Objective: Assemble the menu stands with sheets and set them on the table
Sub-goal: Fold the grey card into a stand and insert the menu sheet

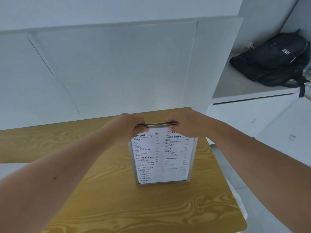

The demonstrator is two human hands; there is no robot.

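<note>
A clear acrylic menu stand (161, 183) stands upright on the wooden table (104, 195), right of its middle. Inside it is a white menu sheet (161, 157) with black print in two columns, facing me. My left hand (127, 126) pinches the stand's top edge at its left corner. At the right corner of that same edge, my right hand (181, 123) pinches too. The base of the stand rests on the tabletop.
A white panelled wall rises behind the table. To the right is a white cabinet (252, 125) with a grey shelf that holds a black backpack (276, 61). The table's right edge runs close to the stand, with grey floor beyond it.
</note>
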